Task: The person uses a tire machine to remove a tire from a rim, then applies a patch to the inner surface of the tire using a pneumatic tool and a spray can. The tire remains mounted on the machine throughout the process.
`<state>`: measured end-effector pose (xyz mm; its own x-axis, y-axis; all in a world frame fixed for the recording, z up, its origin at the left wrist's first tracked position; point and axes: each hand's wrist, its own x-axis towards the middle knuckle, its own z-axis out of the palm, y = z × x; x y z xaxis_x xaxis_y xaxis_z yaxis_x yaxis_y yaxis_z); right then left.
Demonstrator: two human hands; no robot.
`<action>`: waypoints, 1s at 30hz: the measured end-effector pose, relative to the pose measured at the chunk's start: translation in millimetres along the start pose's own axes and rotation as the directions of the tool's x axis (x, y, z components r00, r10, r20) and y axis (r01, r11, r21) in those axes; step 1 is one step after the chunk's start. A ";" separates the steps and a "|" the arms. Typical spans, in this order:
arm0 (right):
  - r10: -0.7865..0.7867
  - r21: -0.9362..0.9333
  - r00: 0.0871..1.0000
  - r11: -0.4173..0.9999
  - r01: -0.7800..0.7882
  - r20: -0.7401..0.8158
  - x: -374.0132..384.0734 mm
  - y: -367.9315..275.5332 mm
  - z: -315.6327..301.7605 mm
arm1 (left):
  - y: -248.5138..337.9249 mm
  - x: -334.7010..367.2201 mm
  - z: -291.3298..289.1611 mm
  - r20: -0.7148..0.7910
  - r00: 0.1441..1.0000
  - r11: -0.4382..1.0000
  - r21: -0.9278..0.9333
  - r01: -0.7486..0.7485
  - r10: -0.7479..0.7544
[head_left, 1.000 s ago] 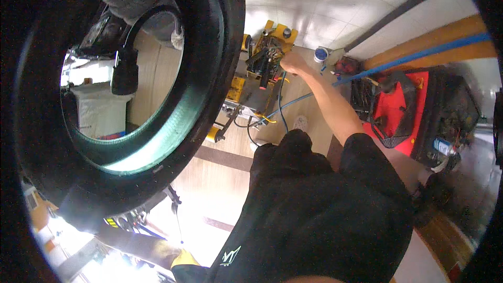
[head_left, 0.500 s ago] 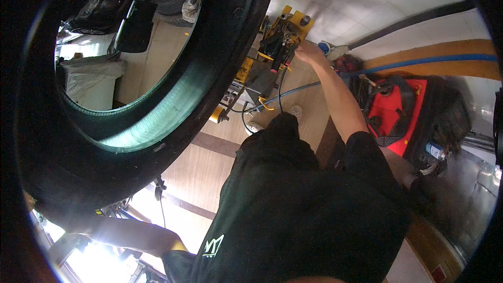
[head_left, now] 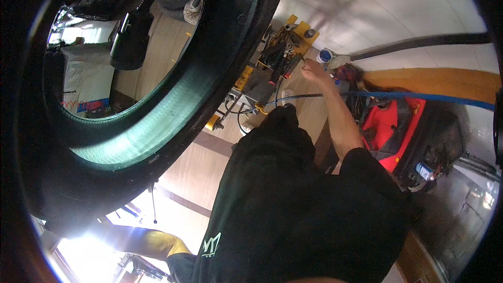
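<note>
Head view: tyre (head_left: 157, 131) at left; left forearm (head_left: 146, 242) leads toward its lower edge, fingers lost in glare, can't tell grip. Right hand (head_left: 314, 69) beside yellow tool rack (head_left: 303, 35), fingers curled, hold unclear; best keep tyre steady.

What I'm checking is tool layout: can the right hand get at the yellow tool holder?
Probably yes: the right hand appears right beside the yellow tool holder, and nothing visible blocks the way, though this single view makes depth hard to judge.
</note>
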<state>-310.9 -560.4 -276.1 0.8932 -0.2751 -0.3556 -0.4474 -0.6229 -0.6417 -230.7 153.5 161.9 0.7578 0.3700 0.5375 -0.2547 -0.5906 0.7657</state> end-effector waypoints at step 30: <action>-0.341 -0.710 0.928 0.690 0.139 -0.150 -31.4 -119.1 200.1 | 79.1 -8.0 12.8 -0.089 0.989 0.993 0.030 -0.112 0.114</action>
<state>-294.7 -331.0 -324.5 0.9882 -0.1528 -0.0100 -0.1528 -0.9882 -0.0097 -249.2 94.6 213.6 0.6674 0.3621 0.6508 -0.3199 -0.6498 0.6896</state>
